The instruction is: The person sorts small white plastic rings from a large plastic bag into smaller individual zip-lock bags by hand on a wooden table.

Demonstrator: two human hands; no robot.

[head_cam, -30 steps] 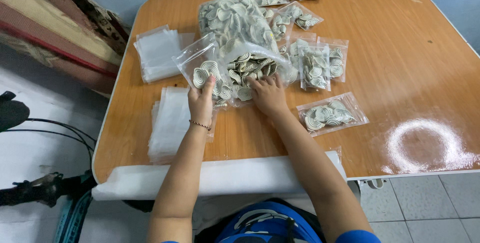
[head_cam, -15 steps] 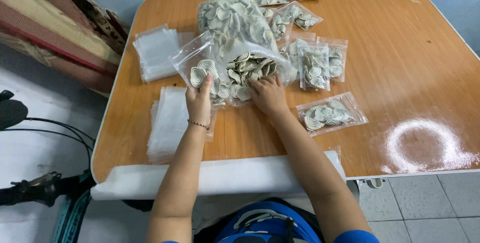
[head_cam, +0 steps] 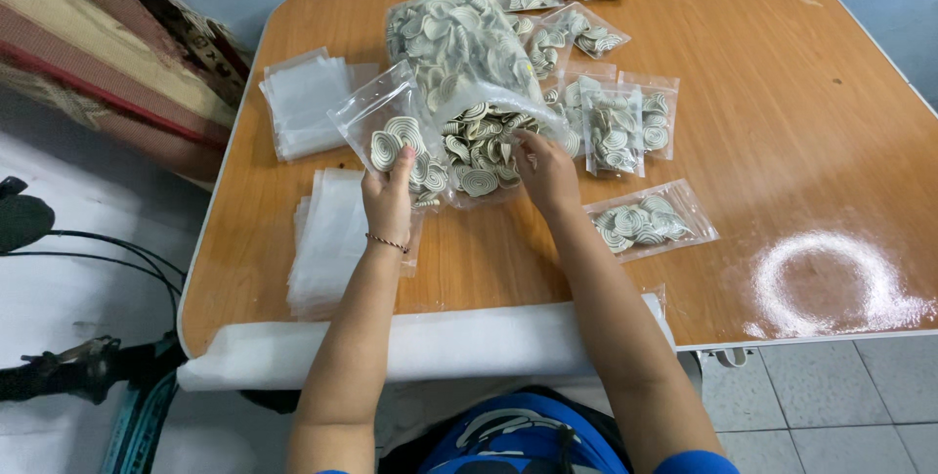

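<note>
My left hand (head_cam: pixel 389 198) holds up a small clear plastic bag (head_cam: pixel 376 122) with a few pale spiral discs inside it. My right hand (head_cam: pixel 547 173) reaches into the open mouth of a large clear bag (head_cam: pixel 459 54) full of the same spiral discs, fingers on the loose discs (head_cam: pixel 479 156) spilling from it. Both hands are at the middle of the wooden table (head_cam: pixel 782 142).
Several small filled bags lie to the right (head_cam: pixel 650 220) and at the back (head_cam: pixel 576 34). Stacks of empty clear bags sit at the left (head_cam: pixel 303 103) and near the front (head_cam: pixel 327 239). A white roll (head_cam: pixel 440 342) lies along the front edge.
My left hand has lifted the small bag slightly higher and my right hand has shifted a little toward the large bag's mouth.
</note>
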